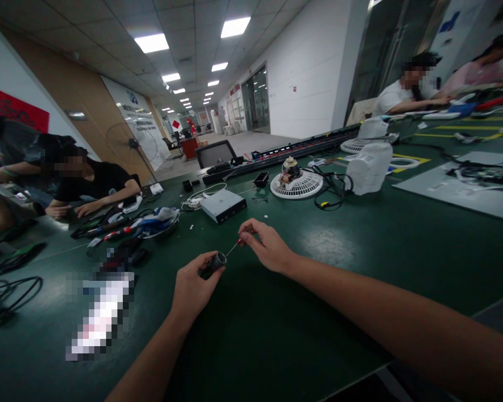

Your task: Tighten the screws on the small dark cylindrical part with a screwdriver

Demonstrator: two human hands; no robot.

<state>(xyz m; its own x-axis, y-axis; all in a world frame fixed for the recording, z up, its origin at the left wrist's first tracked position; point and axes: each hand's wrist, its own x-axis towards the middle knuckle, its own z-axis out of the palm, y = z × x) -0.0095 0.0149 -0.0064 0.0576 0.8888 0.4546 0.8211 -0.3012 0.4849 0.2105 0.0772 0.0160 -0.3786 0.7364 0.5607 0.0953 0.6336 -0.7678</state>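
Fingers of the left hand [195,283] grasp a small dark cylinder [218,261], its round end turned right, above the near middle of the green worktop [285,340]. The right hand [270,245] pinches a thin screwdriver [233,248] by its red handle, the shaft slanting to the cylinder's end; whether they touch, I cannot tell. Farther off lie a disc drive [223,205] and, to its right, a white grille [297,190].

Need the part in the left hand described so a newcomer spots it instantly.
Start at the big green table and go to its near middle. There the left hand holds a short dark cylinder, its round end towards the screwdriver in the right hand. Unlike the silver box beyond it, it is small, round and hand-held.
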